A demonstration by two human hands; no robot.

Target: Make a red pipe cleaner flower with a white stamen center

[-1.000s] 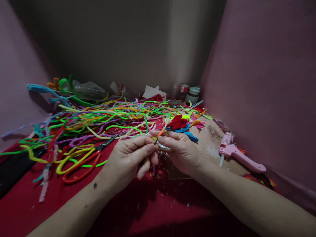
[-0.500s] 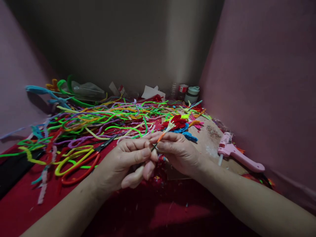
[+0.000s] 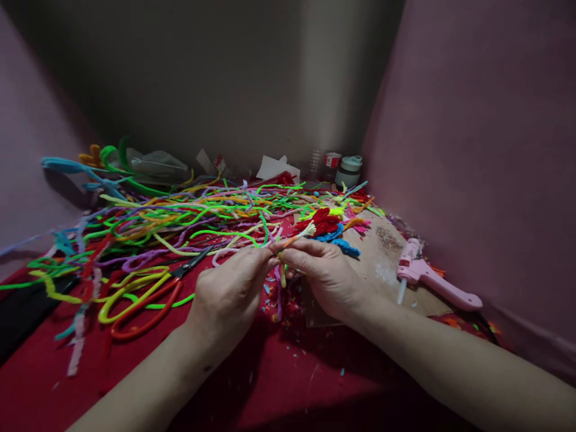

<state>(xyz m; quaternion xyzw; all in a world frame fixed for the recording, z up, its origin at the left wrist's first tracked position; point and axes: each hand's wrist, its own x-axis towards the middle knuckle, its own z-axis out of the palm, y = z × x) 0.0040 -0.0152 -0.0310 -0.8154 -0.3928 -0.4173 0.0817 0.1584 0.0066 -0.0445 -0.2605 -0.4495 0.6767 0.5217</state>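
A bare stretch of the red-covered tabletop (image 3: 279, 384) lies nearest, speckled with tiny coloured clippings and crossed by both forearms. Above it the left hand (image 3: 229, 294) and the right hand (image 3: 324, 273) meet fingertip to fingertip, both pinched on a thin orange stem (image 3: 291, 240) whose pale tuft points toward 2 o'clock; it is held just over the cloth, at the middle of the scene. More clippings (image 3: 276, 297) gather under the hands.

At 9 o'clock of the hands lie scissors (image 3: 148, 300) with red and yellow loops, blades aimed at the hands. At 3 o'clock a sheet of cardboard (image 3: 378, 258) carries a pink glue gun (image 3: 432, 282), nozzle down toward the cloth. Just beyond the fingertips, at 1 o'clock, sit small folded pieces (image 3: 326, 223) in red, blue and yellow.

A wide tangle of pipe cleaners (image 3: 180, 219) fills the tabletop from 9 to 12 o'clock. Behind it stand a clear bag (image 3: 153, 163) and two small jars (image 3: 348, 171) against a grey wall (image 3: 252, 78). A pink wall (image 3: 472, 150) closes the right edge tightly; another hems the left. Free cloth lies only at 6 o'clock
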